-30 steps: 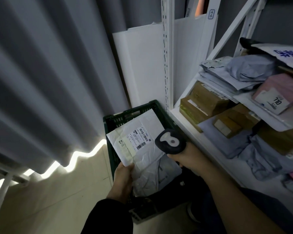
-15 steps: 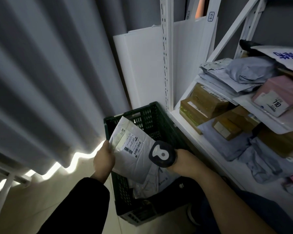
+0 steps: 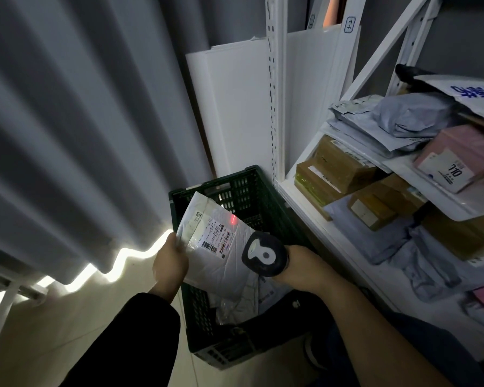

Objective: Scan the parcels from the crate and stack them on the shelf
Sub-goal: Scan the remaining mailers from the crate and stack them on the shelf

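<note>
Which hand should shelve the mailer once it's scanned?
Left, probably. The left hand pinches the white mailer over the crate, while the right hand grips the scanner. The shelf lies to the right, so it must reach across.

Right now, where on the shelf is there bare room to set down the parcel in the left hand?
A bare strip of the lower shelf runs between its front edge and the grey mailers. Behind, cardboard boxes fill it; the tier above is heaped.
</note>
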